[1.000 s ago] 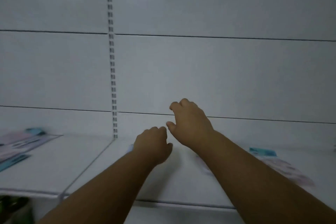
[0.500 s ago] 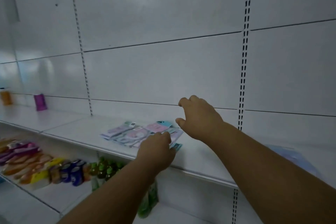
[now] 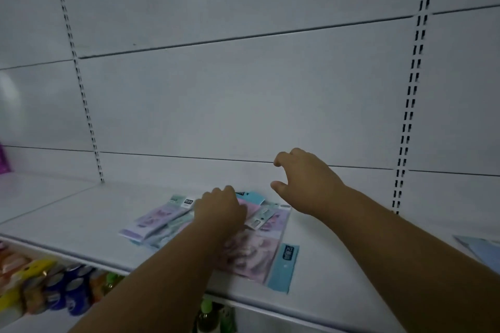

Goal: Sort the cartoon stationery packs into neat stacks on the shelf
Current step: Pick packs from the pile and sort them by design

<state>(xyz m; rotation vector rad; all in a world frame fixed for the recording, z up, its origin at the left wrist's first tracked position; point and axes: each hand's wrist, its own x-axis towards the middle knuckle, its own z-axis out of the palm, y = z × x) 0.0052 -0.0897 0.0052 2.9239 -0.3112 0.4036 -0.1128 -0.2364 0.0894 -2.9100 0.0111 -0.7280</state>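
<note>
A loose pile of cartoon stationery packs (image 3: 159, 220) in lilac, pink and pale blue lies on the white shelf (image 3: 67, 219). One larger pink pack with a blue header (image 3: 259, 257) lies nearest the shelf's front edge. My left hand (image 3: 220, 209) rests on top of the pile with its fingers curled down; whether it grips a pack I cannot tell. My right hand (image 3: 305, 180) hovers above and to the right of the pile, fingers apart and bent, holding nothing.
Another pale blue pack (image 3: 481, 250) lies at the right edge of the shelf. A purple item (image 3: 4, 159) stands far left. Below the shelf sit drink cans (image 3: 62, 295), green bottles (image 3: 208, 316) and snack bags (image 3: 16, 270). Slotted uprights (image 3: 408, 116) run up the back wall.
The view has swung left and closer to the pile. My left hand has come down onto the packs; my right hand stays raised beside them.
</note>
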